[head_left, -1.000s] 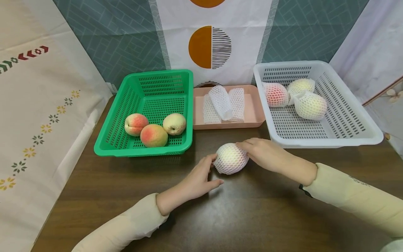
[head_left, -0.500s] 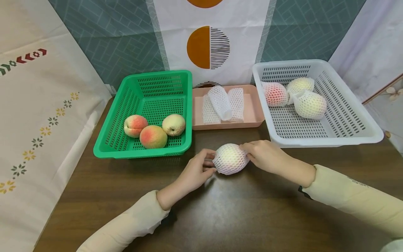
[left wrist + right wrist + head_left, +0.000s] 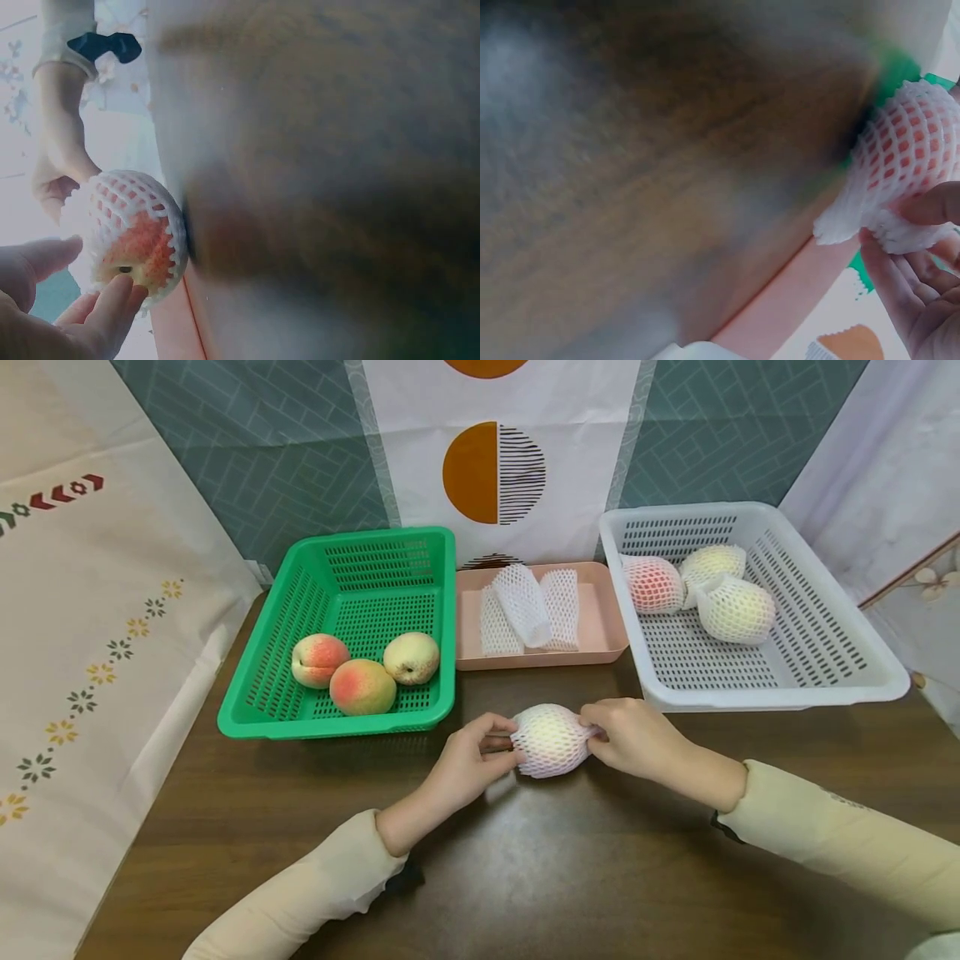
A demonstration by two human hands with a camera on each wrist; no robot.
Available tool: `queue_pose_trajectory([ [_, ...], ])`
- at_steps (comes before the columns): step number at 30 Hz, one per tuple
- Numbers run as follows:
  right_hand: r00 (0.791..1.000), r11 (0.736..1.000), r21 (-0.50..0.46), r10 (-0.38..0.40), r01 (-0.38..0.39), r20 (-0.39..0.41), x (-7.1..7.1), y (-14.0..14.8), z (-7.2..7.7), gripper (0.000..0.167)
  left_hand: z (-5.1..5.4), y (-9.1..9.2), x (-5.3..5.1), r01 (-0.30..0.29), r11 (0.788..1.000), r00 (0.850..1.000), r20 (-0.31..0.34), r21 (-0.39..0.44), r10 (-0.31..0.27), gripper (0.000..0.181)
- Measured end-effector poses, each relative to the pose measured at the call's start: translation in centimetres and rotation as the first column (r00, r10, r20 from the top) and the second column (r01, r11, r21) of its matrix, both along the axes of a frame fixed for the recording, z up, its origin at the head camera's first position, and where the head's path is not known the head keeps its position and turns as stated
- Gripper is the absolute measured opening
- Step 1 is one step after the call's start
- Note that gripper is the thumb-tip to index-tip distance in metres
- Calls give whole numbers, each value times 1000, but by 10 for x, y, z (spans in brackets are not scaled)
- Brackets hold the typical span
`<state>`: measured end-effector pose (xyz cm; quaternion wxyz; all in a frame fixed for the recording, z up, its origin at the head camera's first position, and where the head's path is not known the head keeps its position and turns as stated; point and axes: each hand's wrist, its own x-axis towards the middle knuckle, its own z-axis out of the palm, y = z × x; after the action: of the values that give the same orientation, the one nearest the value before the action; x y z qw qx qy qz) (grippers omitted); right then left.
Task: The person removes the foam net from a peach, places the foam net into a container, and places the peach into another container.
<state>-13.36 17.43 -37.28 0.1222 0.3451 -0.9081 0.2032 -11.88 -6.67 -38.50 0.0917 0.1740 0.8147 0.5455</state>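
A peach (image 3: 139, 251) in a white foam net (image 3: 551, 739) lies on the dark table in front of me. The net's left end is open, and red-yellow skin shows there in the left wrist view. My left hand (image 3: 467, 764) holds that bare end, thumb and fingertips set against the peach and the net's rim. With thumb and fingers my right hand (image 3: 632, 735) pinches the gathered right end of the net (image 3: 896, 225). Part of the fruit is hidden by the net and fingers.
A green basket (image 3: 337, 727) with three bare peaches (image 3: 363, 687) stands at the left. Behind the hands is a pink tray (image 3: 603, 610) holding foam nets (image 3: 522, 606). At the right, a white basket (image 3: 780, 697) holds three netted peaches (image 3: 737, 610).
My left hand has closed in on the peach's left end, its thumb coming up to the net. My right fingers have moved from the net's top to pinch its right end, which now stretches out.
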Motion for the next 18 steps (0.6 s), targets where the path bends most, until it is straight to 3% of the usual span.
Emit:
queue_pose_trajectory([
  [3,1000,1000,19,-5,5,2,0,0,-2,22,0,1,-1,7,1000,1000,-11,-4,-7,33],
  [8,997,999,52,-4,0,81,3,-1,-3,26,2,3,-2,-26,999,1000,-10,-33,26,36],
  [13,975,998,62,-31,18,218,6,2,1,30,3,3,-3,-31,998,999,-12,-48,30,36],
  [18,958,996,91,-9,-18,287,6,5,5,44,2,2,-3,-28,998,1000,-14,-51,27,36],
])
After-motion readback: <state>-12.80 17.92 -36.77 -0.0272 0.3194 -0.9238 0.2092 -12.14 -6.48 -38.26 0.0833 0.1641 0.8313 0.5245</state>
